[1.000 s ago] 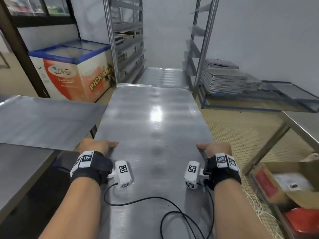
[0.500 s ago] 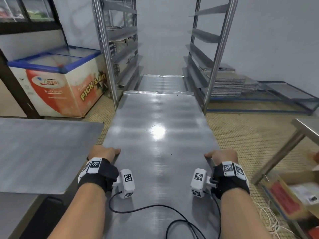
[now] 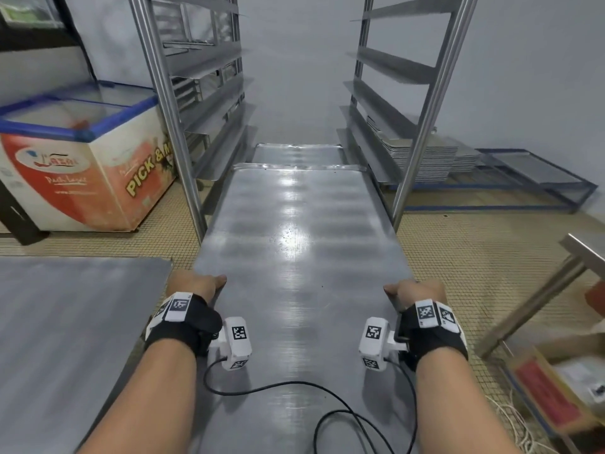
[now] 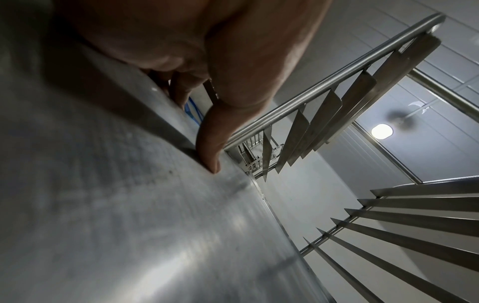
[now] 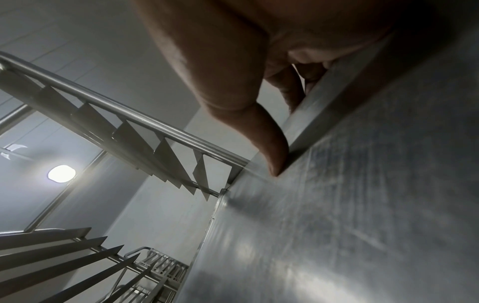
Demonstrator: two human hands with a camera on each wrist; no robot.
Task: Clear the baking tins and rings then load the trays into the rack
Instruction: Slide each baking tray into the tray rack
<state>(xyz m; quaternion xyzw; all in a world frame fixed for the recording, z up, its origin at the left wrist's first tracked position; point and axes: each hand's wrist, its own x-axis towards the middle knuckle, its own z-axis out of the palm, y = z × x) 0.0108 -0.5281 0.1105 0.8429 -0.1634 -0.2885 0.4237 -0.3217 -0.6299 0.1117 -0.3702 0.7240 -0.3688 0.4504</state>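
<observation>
- Since a second ago, the baking tray point(image 3: 294, 257) has advanced, its far end now between the rack point(image 3: 170, 103) uprights.
- Left hand point(image 3: 193, 285) grips the tray's left edge, thumb on top.
- Right hand point(image 3: 414, 293) grips the right edge likewise.

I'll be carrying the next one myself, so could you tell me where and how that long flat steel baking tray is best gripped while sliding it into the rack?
Grip the long flat steel baking tray by its two long side edges near your end, coming from the sides, as the left hand and right hand do: thumbs on top, fingers under the rim. Its far end lies between the tall steel rack uprights.
</observation>
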